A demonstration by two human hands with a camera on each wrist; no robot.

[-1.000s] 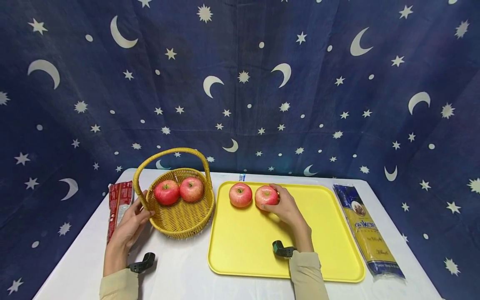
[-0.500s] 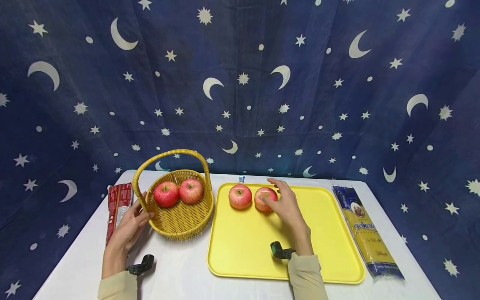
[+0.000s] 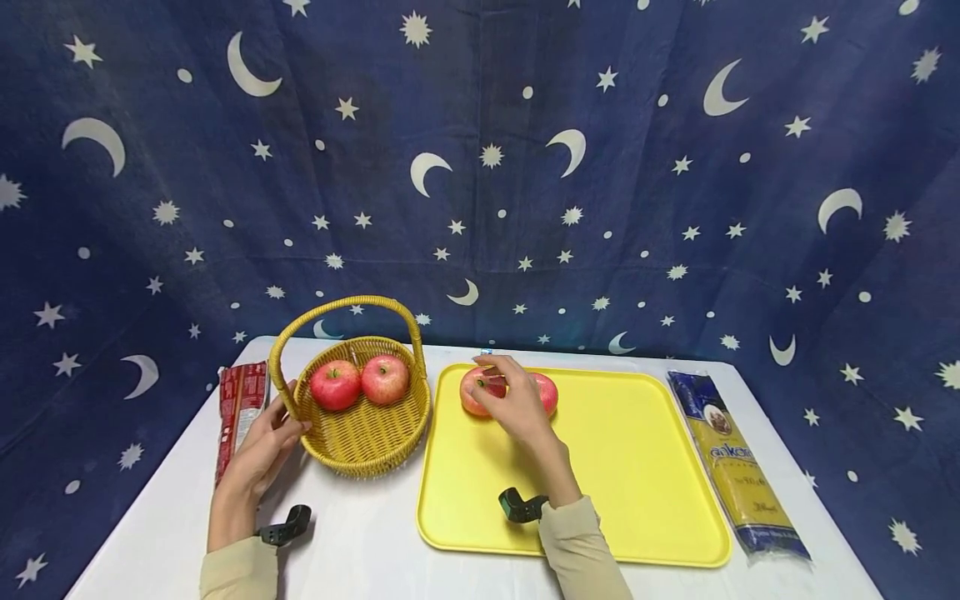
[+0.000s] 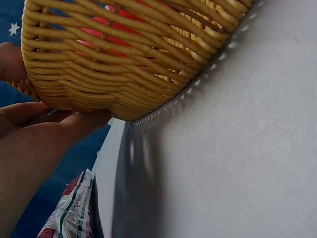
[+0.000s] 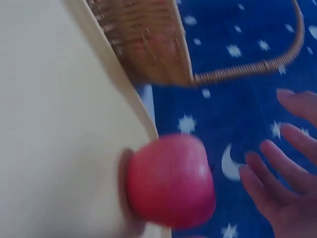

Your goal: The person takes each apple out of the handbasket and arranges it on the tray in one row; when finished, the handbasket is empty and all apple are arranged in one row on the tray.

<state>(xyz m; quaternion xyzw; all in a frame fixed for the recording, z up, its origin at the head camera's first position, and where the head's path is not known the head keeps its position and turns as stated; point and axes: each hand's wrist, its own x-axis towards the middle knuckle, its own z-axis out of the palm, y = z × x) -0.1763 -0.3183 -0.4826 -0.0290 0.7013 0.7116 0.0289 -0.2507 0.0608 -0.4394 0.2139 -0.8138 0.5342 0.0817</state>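
Observation:
My left hand [image 3: 260, 454] grips the left rim of a yellow wicker basket [image 3: 367, 442], thumb over the edge and fingers outside. In the left wrist view, those fingers lie against the basket's woven side [image 4: 114, 74]. Two red apples [image 3: 335, 385] sit in the back of the basket. Two more apples stand side by side on a yellow tray [image 3: 622, 467]. Over the left one [image 3: 474, 404] hovers my right hand [image 3: 521, 408], its fingers spread and holding nothing. The right wrist view shows a gap between the fingers and an apple [image 5: 171, 181]. The right tray apple [image 3: 547, 393] is partly hidden behind the hand.
A red packet [image 3: 240, 400] lies left of the basket. Right of the tray lies a blue and yellow pasta bag [image 3: 738, 467]. A dark blue curtain [image 3: 480, 208] with moons and stars hangs behind the white table [image 3: 360, 533].
My right hand has let go of the right tray apple, lifted, and moved left over the other one. The left hand keeps its grip on the basket.

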